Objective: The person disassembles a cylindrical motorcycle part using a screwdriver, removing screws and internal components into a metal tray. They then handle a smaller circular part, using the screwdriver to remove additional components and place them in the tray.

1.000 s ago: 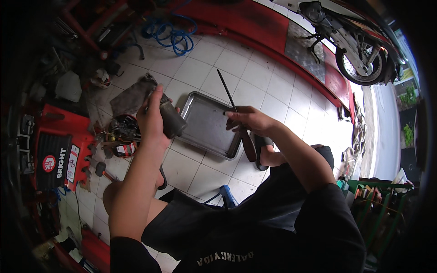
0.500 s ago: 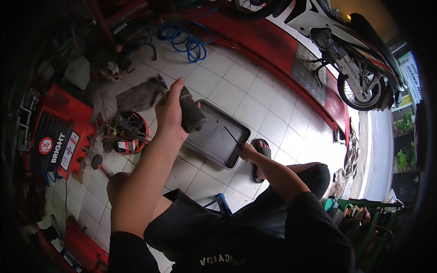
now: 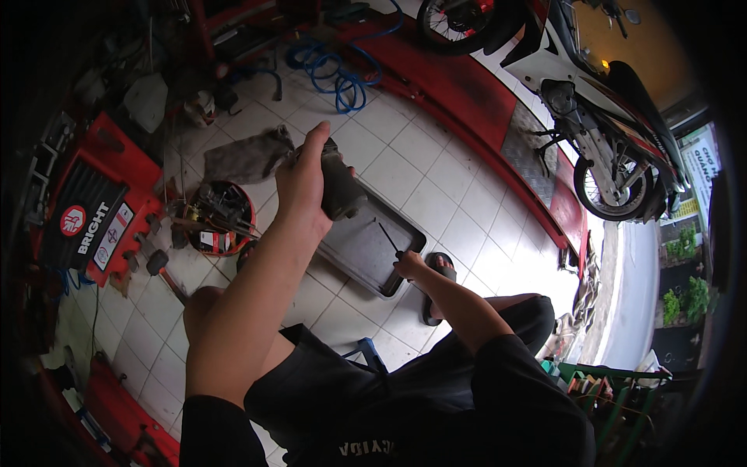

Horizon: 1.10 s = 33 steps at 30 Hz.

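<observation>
My left hand (image 3: 302, 183) is raised in front of me, wrapped round a dark, grimy cylindrical part (image 3: 343, 185) with a blunt lower end. The part's kind does not show clearly. Lower and to the right, my right hand (image 3: 409, 266) grips a thin black screwdriver (image 3: 387, 236), its shaft slanting up and left. The screwdriver is over a shallow grey metal tray (image 3: 354, 279) on the floor. The part hides the tray's far left portion, and its end is apart from the screwdriver tip.
A red tub of parts (image 3: 250, 210) stands left of the tray, with a grey rag (image 3: 245, 153) beyond it. A hammer (image 3: 159, 265) is near a red toolbox (image 3: 101, 202). Coiled blue hose (image 3: 342, 86) lies far ahead. A motorcycle (image 3: 576, 101) stands on a red lift (image 3: 467, 117).
The whole view has shifted slightly. My left hand, still holding the dark part, sits a little farther right over the tray. My right hand keeps the screwdriver in nearly the same place.
</observation>
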Motion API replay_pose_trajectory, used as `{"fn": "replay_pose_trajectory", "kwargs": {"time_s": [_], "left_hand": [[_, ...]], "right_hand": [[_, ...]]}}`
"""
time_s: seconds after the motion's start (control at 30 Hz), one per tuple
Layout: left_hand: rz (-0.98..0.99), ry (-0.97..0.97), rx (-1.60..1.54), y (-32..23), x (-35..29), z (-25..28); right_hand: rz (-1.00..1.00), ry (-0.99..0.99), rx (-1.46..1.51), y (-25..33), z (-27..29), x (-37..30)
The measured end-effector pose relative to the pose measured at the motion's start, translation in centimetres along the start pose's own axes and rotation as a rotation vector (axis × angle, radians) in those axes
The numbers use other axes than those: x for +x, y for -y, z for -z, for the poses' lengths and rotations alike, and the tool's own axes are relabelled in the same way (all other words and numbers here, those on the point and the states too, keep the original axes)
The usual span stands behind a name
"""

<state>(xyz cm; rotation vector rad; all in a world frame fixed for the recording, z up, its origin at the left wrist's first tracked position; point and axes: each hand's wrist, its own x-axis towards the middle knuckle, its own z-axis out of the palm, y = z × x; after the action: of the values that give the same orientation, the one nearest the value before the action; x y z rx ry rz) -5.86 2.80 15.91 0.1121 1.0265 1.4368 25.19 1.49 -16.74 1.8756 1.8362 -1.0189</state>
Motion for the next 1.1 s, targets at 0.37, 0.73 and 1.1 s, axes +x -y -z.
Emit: {"fn": "replay_pose_trajectory", "kwargs": {"time_s": [0.37, 0.73, 1.1], "left_hand": [[-0.006, -0.031, -0.019, 0.0, -1.2, -0.4], [0.011, -0.017, 0.028, 0.1, -0.9, 0.3], [-0.017, -0.026, -0.032, -0.7, -0.7, -0.1]], "right_hand": [[-0.017, 0.058, -0.176, -0.4, 2.5, -6.0], [-0.069, 0.003, -0.068, 3.6, 2.8, -0.7], [-0.092, 0.182, -0.248, 2.9, 2.8, -5.2]]}}
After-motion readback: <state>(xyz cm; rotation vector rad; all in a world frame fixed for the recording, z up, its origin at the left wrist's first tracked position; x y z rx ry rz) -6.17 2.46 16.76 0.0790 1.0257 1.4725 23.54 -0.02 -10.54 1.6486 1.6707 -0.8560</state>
